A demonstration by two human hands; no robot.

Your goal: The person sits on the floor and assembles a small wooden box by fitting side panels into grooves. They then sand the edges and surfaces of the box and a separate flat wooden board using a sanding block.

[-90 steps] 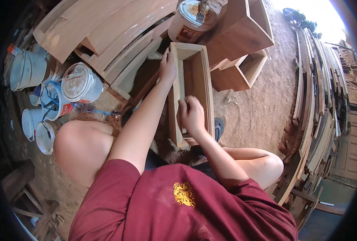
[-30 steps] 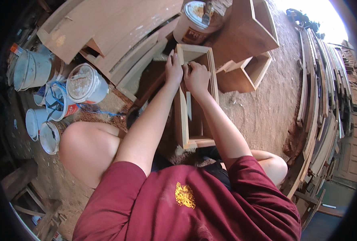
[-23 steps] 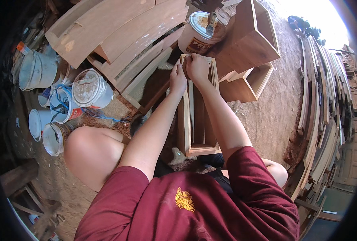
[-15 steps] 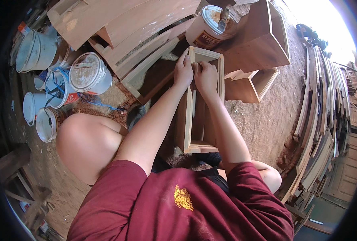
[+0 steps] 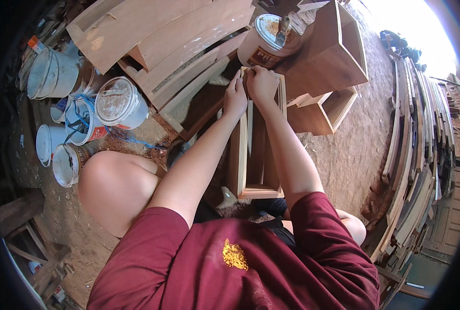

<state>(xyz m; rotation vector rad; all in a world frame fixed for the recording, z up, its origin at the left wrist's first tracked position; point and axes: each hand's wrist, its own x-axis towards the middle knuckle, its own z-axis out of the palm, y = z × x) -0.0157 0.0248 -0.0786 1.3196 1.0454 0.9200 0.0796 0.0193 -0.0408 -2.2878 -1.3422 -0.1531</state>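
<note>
A long, open wooden box (image 5: 261,192) like a drawer stands between my legs, its long sides running away from me. My left hand (image 5: 234,99) is wrapped round the far part of its left wall, thumb on top. Right beside it, my right hand (image 5: 262,84) is closed with fingers curled down at the far left corner of the rim. Whatever those fingers may hold is hidden under the hand. Part of the box's inside is covered by my right forearm.
Just beyond the box stands a lidded paint bucket (image 5: 261,49) with a paintbrush (image 5: 282,32) on top. Other wooden boxes (image 5: 323,64) sit at right, wooden panels (image 5: 157,31) at far left. Several buckets (image 5: 120,103) crowd the left; stacked planks (image 5: 403,155) line the right.
My right hand has slid away from me along the left rim to the far corner. The left hand keeps its hold, slightly nearer. The whole view has shifted a little.
</note>
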